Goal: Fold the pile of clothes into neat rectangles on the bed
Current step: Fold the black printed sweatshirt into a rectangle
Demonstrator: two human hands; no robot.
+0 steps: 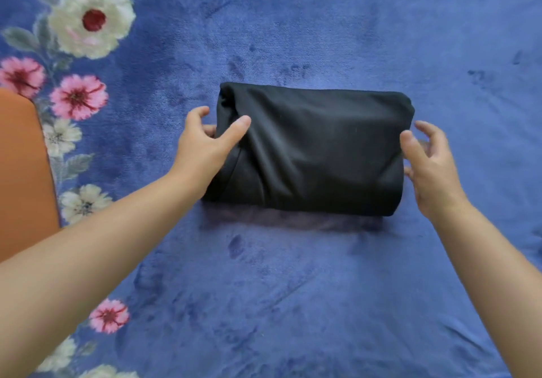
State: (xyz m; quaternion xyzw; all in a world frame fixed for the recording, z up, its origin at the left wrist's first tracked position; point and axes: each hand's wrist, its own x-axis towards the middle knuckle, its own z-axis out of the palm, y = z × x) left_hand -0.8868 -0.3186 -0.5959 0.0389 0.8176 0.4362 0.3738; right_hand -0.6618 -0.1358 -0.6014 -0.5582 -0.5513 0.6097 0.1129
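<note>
A black garment (311, 148) lies folded into a thick rectangle on the blue blanket (293, 289), near the middle of the view. My left hand (205, 145) is at its left end. The thumb lies straight on top of the cloth, one finger touches the side edge, and the index finger is lifted clear. My right hand (428, 160) is at the right end with its fingers spread. Its thumb just touches the edge and holds nothing.
The blanket carries a border of white and pink flowers (88, 22) along the left side. An orange cloth or cushion (23, 172) lies at the left edge. Plain blue blanket stretches around the garment, in front of it and behind it.
</note>
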